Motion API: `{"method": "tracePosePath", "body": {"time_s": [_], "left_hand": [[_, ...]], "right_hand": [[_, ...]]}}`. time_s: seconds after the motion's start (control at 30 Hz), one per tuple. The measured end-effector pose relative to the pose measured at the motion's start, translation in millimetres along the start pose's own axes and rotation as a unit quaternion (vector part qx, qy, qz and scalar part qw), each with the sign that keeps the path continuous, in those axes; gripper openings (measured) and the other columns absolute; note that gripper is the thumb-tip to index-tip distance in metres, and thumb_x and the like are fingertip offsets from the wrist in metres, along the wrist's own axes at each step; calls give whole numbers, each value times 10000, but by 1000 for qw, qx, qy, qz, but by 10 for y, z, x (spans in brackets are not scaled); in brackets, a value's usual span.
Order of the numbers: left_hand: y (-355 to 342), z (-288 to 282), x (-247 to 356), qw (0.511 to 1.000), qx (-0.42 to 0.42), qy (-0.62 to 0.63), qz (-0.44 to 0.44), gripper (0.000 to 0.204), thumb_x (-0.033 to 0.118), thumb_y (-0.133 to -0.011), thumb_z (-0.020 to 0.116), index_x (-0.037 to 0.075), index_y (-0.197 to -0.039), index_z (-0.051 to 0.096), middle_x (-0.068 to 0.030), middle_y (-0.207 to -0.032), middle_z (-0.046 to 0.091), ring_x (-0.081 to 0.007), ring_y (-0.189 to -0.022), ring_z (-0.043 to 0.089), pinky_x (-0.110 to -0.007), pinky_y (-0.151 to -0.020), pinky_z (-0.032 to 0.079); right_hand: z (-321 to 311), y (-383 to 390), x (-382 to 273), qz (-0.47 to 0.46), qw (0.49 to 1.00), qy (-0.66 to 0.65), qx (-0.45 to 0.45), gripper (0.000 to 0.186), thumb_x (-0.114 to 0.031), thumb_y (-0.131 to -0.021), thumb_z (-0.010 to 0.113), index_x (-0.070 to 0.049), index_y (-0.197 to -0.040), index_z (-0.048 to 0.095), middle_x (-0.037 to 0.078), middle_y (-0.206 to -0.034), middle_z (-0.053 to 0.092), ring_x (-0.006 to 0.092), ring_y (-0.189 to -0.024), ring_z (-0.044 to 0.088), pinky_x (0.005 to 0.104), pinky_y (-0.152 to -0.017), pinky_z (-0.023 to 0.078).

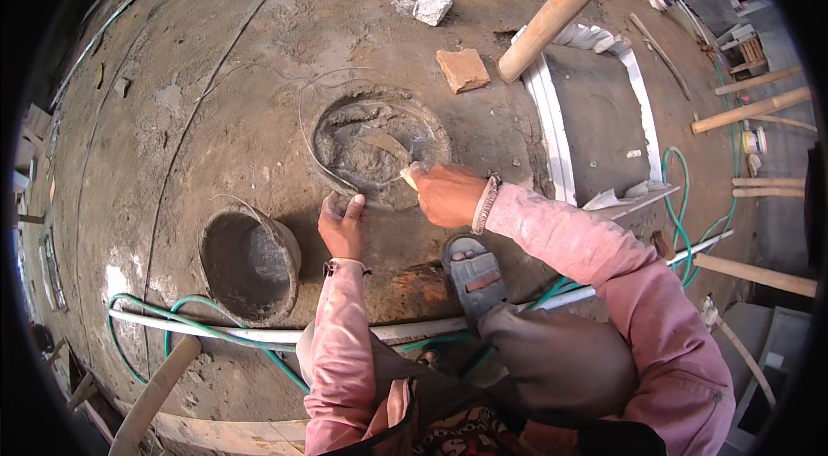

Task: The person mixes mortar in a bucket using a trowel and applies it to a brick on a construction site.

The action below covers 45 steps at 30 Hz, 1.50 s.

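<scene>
A shallow round basin, caked with grey mortar, sits on the ground before me. Wet mortar lies inside it in a rough heap. My left hand grips the basin's near rim, its thumb lying at the edge. In my right hand is the pale handle of a trowel, whose blade rests over the mortar and points toward the far left. My right fingers wrap the handle and hide part of it. To the left of my left hand stands a mortar-coated bucket with a thin wire handle.
A brick-coloured stone and a whitish block lie beyond the basin. At the right, a slanted wooden pole meets a white-edged opening. A white pipe and a green hose cross the ground near my sandalled foot.
</scene>
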<state>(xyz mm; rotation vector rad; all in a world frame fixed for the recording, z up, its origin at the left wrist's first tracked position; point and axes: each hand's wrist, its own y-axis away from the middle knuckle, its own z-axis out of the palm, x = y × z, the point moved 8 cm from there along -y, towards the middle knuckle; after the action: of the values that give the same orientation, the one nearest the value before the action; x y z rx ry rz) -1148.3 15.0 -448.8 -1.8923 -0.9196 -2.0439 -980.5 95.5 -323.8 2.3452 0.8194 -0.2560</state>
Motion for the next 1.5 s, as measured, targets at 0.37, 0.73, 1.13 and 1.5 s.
{"method": "tracePosePath", "body": {"time_s": [0.37,0.73,1.13,1.5], "left_hand": [[25,124,86,999,-30,18,10,433,66,-819,669,-123,-1161,482,-10,-732,561,-66,-600,506,-204,-525,424],[51,163,38,998,-49,-20,16,378,141,-859,645,-48,-1159,514,-4,-781,588,-71,-625,519,-203,-541,419],[59,78,-173,997,1,-82,15,545,282,-905,593,-43,-1291,387,-109,-997,557,-154,-770,512,-270,-611,412],[136,160,-146,997,2,-83,-4,530,309,-898,589,-19,-1262,388,-133,-1056,532,-191,-762,536,-293,-614,445]], "right_hand": [[157,-12,167,-50,990,-96,86,288,-161,-799,527,60,-984,536,255,-852,636,405,-840,630,454,-737,501],[106,815,973,-9,865,-359,350,347,-284,-935,493,21,-1090,550,197,-1025,609,350,-935,592,399,-804,470],[1847,1271,986,66,851,-506,127,221,-223,-902,500,-21,-946,579,163,-837,637,305,-754,628,400,-665,465],[38,499,860,-24,925,-250,286,443,-318,-814,599,17,-1087,502,195,-998,587,350,-912,599,395,-786,484]]}}
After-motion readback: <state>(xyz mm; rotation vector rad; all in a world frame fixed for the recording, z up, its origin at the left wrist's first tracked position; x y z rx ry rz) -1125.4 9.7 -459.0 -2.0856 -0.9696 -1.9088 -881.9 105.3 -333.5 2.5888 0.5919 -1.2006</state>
